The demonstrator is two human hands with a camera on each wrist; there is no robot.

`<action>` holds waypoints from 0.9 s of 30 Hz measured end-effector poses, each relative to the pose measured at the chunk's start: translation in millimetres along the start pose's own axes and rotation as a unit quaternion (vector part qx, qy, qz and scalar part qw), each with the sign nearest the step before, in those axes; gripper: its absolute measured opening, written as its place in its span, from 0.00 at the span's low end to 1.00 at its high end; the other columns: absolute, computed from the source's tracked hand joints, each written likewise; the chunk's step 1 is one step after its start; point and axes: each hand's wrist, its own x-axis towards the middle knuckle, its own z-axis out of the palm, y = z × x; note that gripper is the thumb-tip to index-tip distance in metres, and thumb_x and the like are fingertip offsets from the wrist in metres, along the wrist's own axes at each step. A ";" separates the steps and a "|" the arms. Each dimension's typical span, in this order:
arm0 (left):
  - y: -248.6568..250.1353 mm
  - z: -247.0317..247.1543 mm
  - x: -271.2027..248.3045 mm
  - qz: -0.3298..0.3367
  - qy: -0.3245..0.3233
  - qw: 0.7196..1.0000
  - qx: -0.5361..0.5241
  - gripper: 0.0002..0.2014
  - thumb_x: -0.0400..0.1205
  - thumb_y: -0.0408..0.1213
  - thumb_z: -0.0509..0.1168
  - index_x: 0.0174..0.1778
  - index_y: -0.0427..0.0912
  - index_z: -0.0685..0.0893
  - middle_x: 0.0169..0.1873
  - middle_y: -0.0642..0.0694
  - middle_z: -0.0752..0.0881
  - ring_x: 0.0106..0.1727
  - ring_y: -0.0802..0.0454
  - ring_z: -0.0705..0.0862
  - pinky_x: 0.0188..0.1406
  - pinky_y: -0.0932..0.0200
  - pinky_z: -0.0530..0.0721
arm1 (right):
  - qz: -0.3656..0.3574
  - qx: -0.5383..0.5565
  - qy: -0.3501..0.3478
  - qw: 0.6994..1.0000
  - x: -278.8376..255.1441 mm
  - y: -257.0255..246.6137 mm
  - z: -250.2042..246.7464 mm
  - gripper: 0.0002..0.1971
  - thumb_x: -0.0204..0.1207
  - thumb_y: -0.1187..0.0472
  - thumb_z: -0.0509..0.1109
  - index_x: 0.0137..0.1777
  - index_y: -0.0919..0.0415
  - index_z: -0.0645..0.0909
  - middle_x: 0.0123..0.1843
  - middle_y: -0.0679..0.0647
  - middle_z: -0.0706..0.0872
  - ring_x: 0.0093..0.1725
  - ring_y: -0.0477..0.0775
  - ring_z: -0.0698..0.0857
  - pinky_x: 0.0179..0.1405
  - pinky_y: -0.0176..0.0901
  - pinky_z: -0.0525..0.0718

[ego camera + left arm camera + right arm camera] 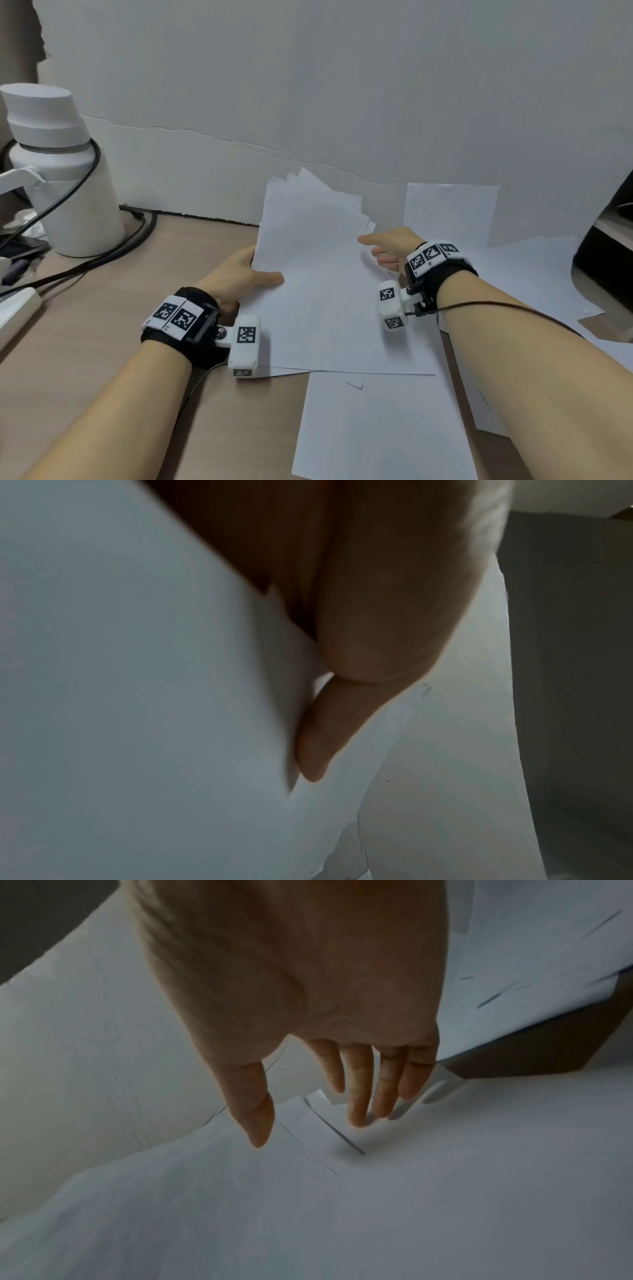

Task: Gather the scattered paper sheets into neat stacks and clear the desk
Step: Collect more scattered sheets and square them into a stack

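Note:
A fanned bundle of white paper sheets (318, 274) lies in the middle of the brown desk, its far corners spread apart. My left hand (255, 270) pinches the bundle's left edge, thumb on top and fingers under the paper (137, 696). My right hand (380, 248) is at the bundle's right edge with straight, spread fingers (358, 1096) that touch the offset sheet corners (308, 1123). More loose sheets lie flat: one near the front (383, 428), one leaning at the back right (452, 212), others under my right forearm (534, 274).
A white flask (61, 178) stands at the back left with black cables (102, 260) around it. A white power strip (17, 308) sits at the left edge. A grey-white board (308, 102) forms the back wall. A dark object (609, 240) stands at the right.

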 end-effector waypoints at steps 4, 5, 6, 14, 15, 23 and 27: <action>-0.6 -5.5 -2.6 -0.005 -0.002 1.000 -0.010 0.17 0.81 0.18 0.68 0.63 0.39 0.85 0.55 0.39 0.93 0.53 0.39 0.92 0.53 0.44 0.90 | 0.039 0.017 -0.028 0.999 5.3 -6.2 8.7 0.28 0.46 0.49 0.89 0.39 0.56 0.77 0.30 0.53 0.75 0.28 0.52 0.68 0.31 0.43 0.63; -1.7 -6.5 -2.6 -0.008 -0.003 1.000 -0.013 0.17 0.81 0.18 0.68 0.63 0.38 0.85 0.55 0.39 0.92 0.54 0.39 0.92 0.54 0.44 0.90 | 0.044 0.014 -0.034 0.998 6.0 -8.1 11.2 0.28 0.44 0.50 0.89 0.36 0.55 0.75 0.28 0.52 0.72 0.26 0.52 0.66 0.30 0.43 0.62; -2.8 -7.0 -2.8 -0.011 -0.002 1.000 -0.016 0.17 0.81 0.18 0.68 0.63 0.38 0.85 0.56 0.39 0.92 0.54 0.39 0.92 0.54 0.44 0.89 | 0.043 0.014 -0.042 0.998 4.4 -9.9 14.0 0.26 0.46 0.52 0.90 0.34 0.55 0.73 0.27 0.52 0.70 0.25 0.52 0.65 0.31 0.43 0.63; -3.6 -9.2 -7.3 -0.034 -0.006 0.999 -0.039 0.18 0.79 0.19 0.70 0.64 0.35 0.85 0.56 0.36 0.92 0.54 0.36 0.91 0.54 0.42 0.90 | -0.035 -0.028 -0.036 0.998 18.2 -18.5 18.8 0.42 0.38 0.44 0.92 0.54 0.62 0.88 0.51 0.63 0.92 0.52 0.67 0.91 0.60 0.62 0.86; -3.9 -9.7 -7.2 -0.036 -0.004 0.999 -0.040 0.18 0.79 0.19 0.70 0.64 0.35 0.84 0.56 0.36 0.92 0.54 0.36 0.92 0.52 0.43 0.91 | -0.041 -0.037 -0.041 0.998 22.8 -17.6 17.7 0.42 0.34 0.43 0.92 0.52 0.61 0.89 0.49 0.61 0.93 0.50 0.66 0.91 0.60 0.62 0.86; -4.4 -13.3 -4.2 -0.081 0.026 0.995 -0.054 0.16 0.81 0.20 0.69 0.64 0.35 0.84 0.53 0.37 0.92 0.49 0.39 0.93 0.40 0.48 0.92 | -0.167 0.088 0.060 0.980 -18.1 -33.5 29.1 0.08 0.72 0.69 0.77 0.50 0.61 0.86 0.52 0.61 0.92 0.51 0.63 0.91 0.55 0.57 0.89; -2.8 -13.3 -4.9 -0.109 0.033 0.991 -0.076 0.16 0.81 0.20 0.68 0.65 0.34 0.84 0.55 0.34 0.92 0.52 0.34 0.92 0.42 0.44 0.92 | -0.227 0.120 0.154 0.954 -13.8 -44.1 23.0 0.06 0.70 0.69 0.75 0.38 0.57 0.85 0.45 0.55 0.91 0.45 0.59 0.91 0.53 0.56 0.90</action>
